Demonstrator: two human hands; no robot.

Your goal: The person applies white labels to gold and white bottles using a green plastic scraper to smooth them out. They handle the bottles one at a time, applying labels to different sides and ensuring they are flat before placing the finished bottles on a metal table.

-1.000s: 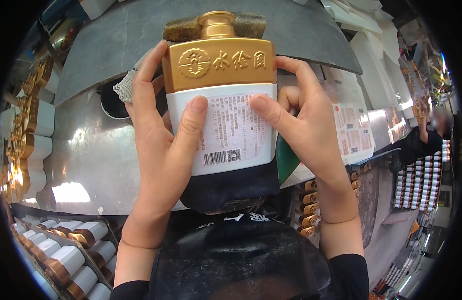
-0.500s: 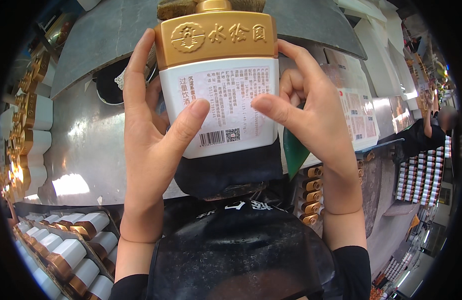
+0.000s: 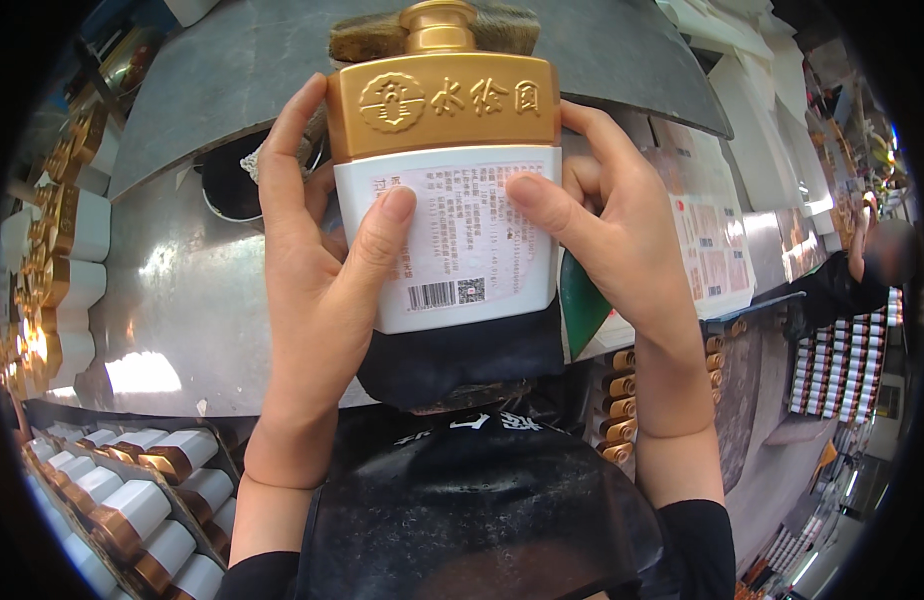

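Between my two hands is a flat white bottle (image 3: 452, 310) with a raised-pattern gold shoulder and a gold neck. A pale printed label (image 3: 462, 235) with a barcode covers its front. My left hand (image 3: 327, 230) grips the left side, its thumb pressed on the label and its fingers along the edge. My right hand (image 3: 607, 200) grips the other side, with its thumb on the label's upper right part. The bottle's lower end rests near a dark cloth-like pad (image 3: 462, 355). A green flat piece (image 3: 582, 305) shows beside the bottle, partly hidden by my right hand.
A bowl with dark contents (image 3: 232, 185) stands left of the bottle. Label sheets (image 3: 712, 225) lie at the right. More white and gold bottles stand along the left (image 3: 77, 240), in a crate at lower left (image 3: 132, 500) and right of my apron. Another person (image 3: 852, 270) is at far right.
The bottle has shifted slightly down and to the right in view, and both hands have moved with it. My left thumb has slid a little up the label. Both hands keep their hold.
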